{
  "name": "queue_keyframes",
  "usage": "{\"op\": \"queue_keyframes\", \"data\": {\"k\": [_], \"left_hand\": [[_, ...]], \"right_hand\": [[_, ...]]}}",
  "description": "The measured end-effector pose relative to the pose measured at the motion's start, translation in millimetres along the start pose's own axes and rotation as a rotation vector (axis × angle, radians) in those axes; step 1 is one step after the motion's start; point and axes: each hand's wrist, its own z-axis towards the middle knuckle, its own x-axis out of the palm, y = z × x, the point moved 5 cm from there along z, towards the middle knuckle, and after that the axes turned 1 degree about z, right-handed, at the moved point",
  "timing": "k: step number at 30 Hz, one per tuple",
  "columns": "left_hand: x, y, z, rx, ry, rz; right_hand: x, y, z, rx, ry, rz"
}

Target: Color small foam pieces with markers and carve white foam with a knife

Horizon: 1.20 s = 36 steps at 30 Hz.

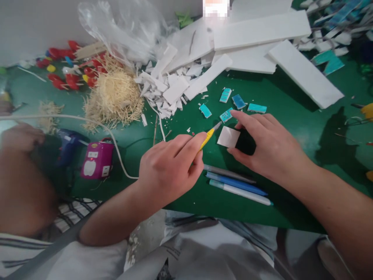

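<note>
Left hand [171,167] grips yellow cutter [206,140]; right hand [271,142] pinches white square [229,137] by its edges — best steadied flat, fingertips [232,151] clear of the blade [217,125].

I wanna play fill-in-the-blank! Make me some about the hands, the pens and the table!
1. The tool in the left hand is mostly colored ____.
2. The small square piece is held by the ____ hand.
3. The number of pens lying side by side is ____.
4. The color of the table is ____.

Missing words: yellow; right; three; green.
</note>
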Motion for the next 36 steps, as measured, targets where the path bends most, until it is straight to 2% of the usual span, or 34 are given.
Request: {"op": "queue_keyframes", "data": {"k": [11,17,28,36], "left_hand": [[9.4,-11,1,0.041,0.011,-0.062],[13.8,-12,3,0.032,0.084,-0.01],[17.0,-14,4,0.04,0.106,0.011],[16.0,-14,6,0.049,0.07,0.004]], "right_hand": [[2,-5,2,0.009,0.024,0.006],[2,-7,1,0.003,0.015,0.007],[4,-7,0,-0.049,-0.007,-0.03],[4,-8,0,-0.067,-0.021,-0.038]]}}
